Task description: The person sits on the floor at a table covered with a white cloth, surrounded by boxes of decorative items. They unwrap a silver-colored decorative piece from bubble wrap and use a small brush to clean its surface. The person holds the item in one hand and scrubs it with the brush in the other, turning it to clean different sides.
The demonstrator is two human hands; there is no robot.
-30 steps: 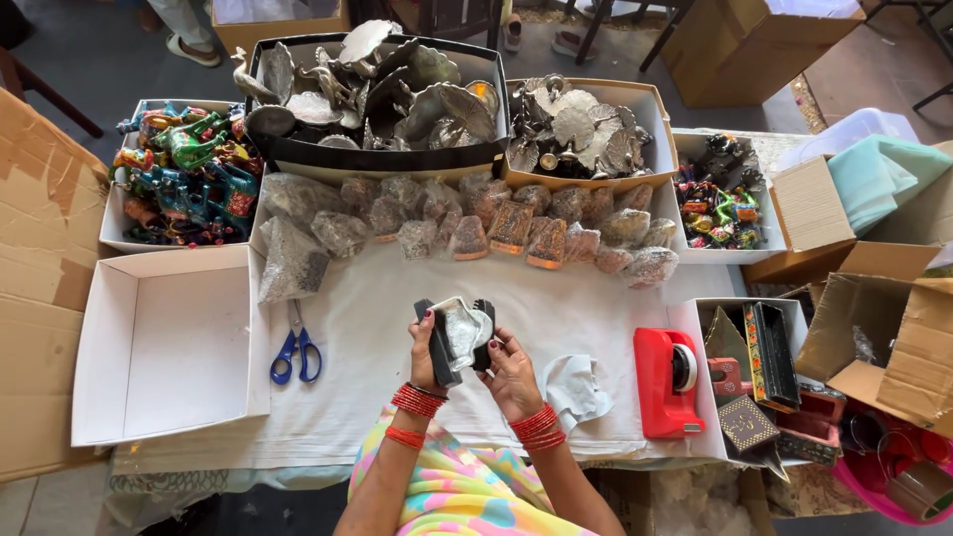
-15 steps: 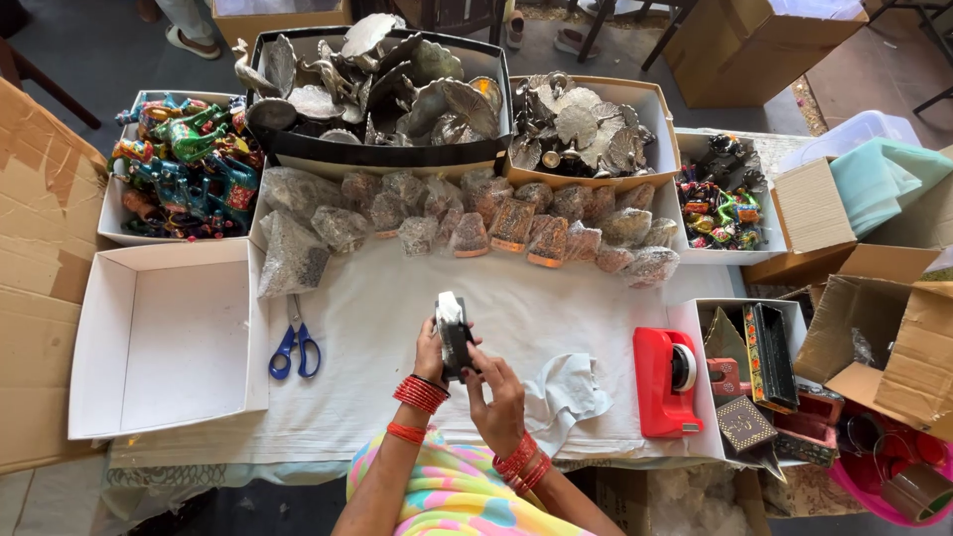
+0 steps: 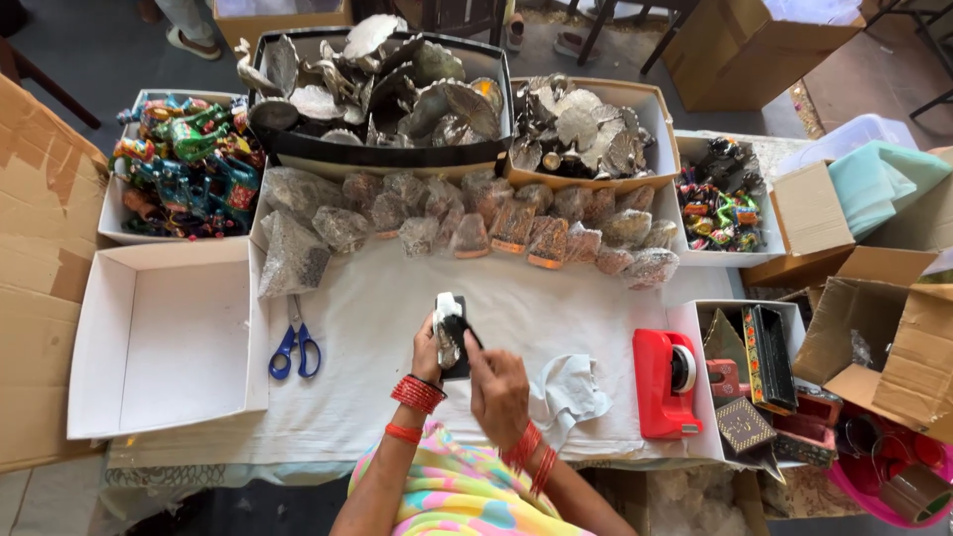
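Wide white-clothed table (image 3: 397, 397), empty white box (image 3: 164, 337) at left, red tape dispenser (image 3: 665, 382) at right. Mid-wrap, seemingly: left hand (image 3: 429, 347) grasping small silver-and-black piece (image 3: 450, 333) above table centre, right hand (image 3: 499, 387) pinching it. Next likely needing steady grip.

Between your left hand (image 3: 429, 349) and right hand (image 3: 498, 385) sits a small piece (image 3: 449, 323) that looks like silvery metal with a dull sheen, backed by something matt black. Just right of your right fingers lies crumpled white tissue paper (image 3: 571, 389), soft and matt. Beyond that, the red tape dispenser (image 3: 663, 382) is glossy, smooth plastic. Under your hands the white cloth (image 3: 367, 397) looks matt and slightly creased. Left of your left fingers the scissors (image 3: 295, 342) have shiny blue plastic handles and bare metal blades. Further left, the open white box (image 3: 164, 337) is smooth, matt cardboard.
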